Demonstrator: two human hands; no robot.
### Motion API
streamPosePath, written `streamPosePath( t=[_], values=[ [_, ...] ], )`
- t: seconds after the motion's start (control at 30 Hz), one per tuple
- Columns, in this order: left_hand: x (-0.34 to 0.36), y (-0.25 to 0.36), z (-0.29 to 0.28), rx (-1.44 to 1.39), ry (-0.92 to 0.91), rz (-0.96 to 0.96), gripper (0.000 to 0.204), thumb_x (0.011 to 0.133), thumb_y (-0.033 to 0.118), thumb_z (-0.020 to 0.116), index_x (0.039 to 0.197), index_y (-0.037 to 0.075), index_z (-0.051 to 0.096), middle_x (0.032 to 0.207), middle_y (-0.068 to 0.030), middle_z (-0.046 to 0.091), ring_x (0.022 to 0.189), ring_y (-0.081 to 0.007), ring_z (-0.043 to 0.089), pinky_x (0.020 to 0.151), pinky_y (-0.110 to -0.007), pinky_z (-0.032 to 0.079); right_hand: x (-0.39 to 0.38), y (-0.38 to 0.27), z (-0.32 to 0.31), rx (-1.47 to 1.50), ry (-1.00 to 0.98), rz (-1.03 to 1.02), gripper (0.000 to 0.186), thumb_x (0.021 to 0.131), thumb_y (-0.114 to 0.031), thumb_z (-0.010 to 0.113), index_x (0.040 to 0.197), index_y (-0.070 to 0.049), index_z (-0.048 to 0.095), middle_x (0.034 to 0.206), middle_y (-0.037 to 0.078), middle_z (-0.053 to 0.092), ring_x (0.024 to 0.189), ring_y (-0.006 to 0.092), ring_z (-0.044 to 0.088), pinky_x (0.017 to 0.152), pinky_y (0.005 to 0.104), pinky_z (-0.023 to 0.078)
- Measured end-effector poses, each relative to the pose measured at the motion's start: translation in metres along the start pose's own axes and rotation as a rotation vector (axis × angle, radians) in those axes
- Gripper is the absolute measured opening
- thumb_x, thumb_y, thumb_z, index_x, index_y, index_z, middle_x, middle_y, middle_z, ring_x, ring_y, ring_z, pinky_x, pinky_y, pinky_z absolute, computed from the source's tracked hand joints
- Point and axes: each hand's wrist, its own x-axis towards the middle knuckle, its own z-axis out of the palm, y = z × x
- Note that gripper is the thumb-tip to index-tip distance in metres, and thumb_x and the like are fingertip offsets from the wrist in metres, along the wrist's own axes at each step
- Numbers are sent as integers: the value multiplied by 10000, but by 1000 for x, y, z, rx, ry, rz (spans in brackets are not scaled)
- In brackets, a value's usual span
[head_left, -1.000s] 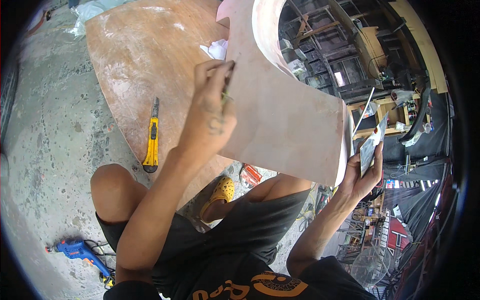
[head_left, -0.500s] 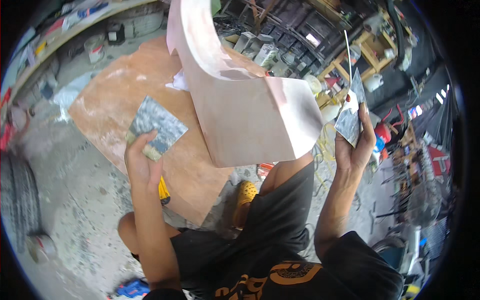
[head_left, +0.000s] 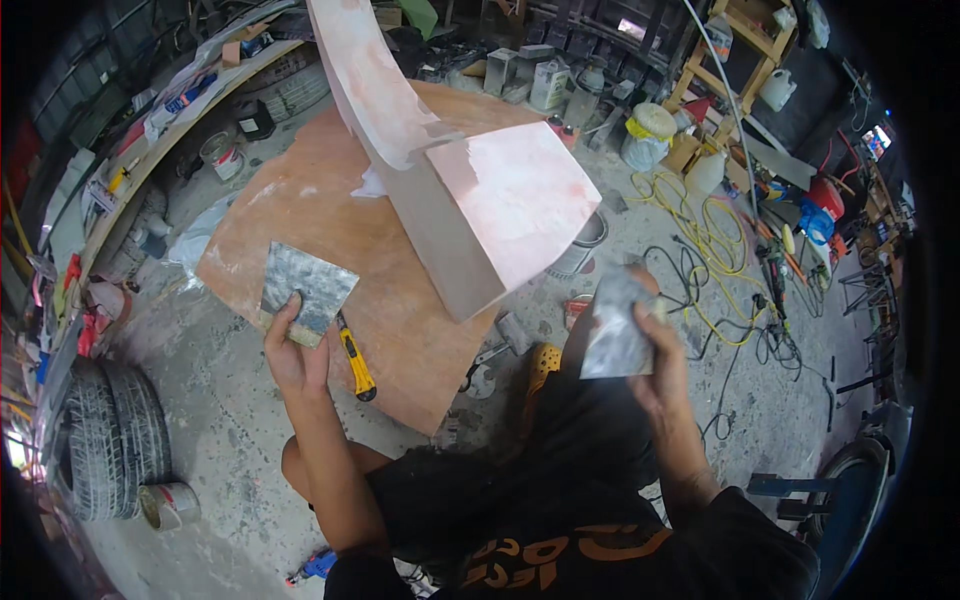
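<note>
- Panel (head_left: 490, 205), pale and curved, sits over the brown board (head_left: 385, 310).
- Left hand (head_left: 297, 360), left of the panel, pinches a smeared grey plate (head_left: 315, 282), thumb across its face.
- Right hand (head_left: 662, 368), right of the panel's near end, grips a second plate (head_left: 612, 335); blur hides the exact finger placement.
- Step in hand looks like handling both plates clear of the panel, neither touching it.
- Next move probably calls for firm pinches and care with each plate's edge beside the panel.

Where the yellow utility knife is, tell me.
In the head view, the yellow utility knife lies left of centre on the brown board, just right of the left hand.
</note>
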Motion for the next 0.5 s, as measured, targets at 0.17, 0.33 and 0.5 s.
streamPosePath(
  t=[0.17,0.33,0.5],
  values=[
    [-21,7,12,238,11,117,414,894,-38,595,1304,-30,538,1256,-140,627,1169,-248,614,1035,-393,475,-2,46,-24,81,-33,231,317,957,-162,661,1191,39,588,1067,88,686,952,172,696,862,313,563],
    [-88,10,77,574,-44,261,535,867,-3,654,1378,-49,501,1251,-133,612,1150,-234,597,1019,-354,455,1,58,-24,90,-74,302,298,963,-156,664,1177,37,589,1059,80,676,953,152,681,845,304,558],
    [-140,2,104,1425,-359,382,371,944,-21,562,1314,-13,572,1316,-182,552,1244,-274,535,1066,-375,413,14,59,-22,68,-245,340,257,965,-124,656,1156,40,602,1047,88,679,950,152,670,826,298,550]
  ],
)
